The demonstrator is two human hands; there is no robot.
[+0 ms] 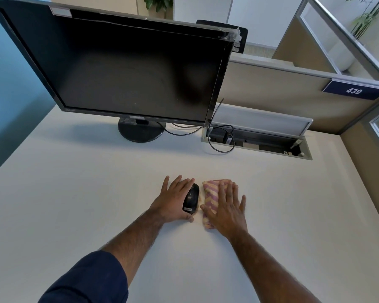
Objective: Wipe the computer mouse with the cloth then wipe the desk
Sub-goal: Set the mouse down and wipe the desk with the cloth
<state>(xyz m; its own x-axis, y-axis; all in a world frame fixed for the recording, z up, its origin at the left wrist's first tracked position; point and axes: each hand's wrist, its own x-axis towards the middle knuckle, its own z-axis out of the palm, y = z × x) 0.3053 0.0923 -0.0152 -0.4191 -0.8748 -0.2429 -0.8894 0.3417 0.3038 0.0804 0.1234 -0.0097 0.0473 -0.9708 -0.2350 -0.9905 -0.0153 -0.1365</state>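
Black mouse [191,199]: glossy, with a small label at its near end; it lies on the white surface [92,193], just left of the cloth.
Cloth [211,193]: folded into a narrow pad, cream with purple zigzag stripes, flat on the surface.
Hands, left [173,200]: fingers straight and spread, index finger along the mouse's left side, thumb at its near end.
Hands, right [228,208]: flat with straight fingers, pressing on the cloth.

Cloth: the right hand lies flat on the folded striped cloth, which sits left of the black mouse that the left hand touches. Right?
Not quite: the head view shows the cloth to the right of the mouse. The rest holds: the right hand lies flat on it, and the left hand touches the mouse.
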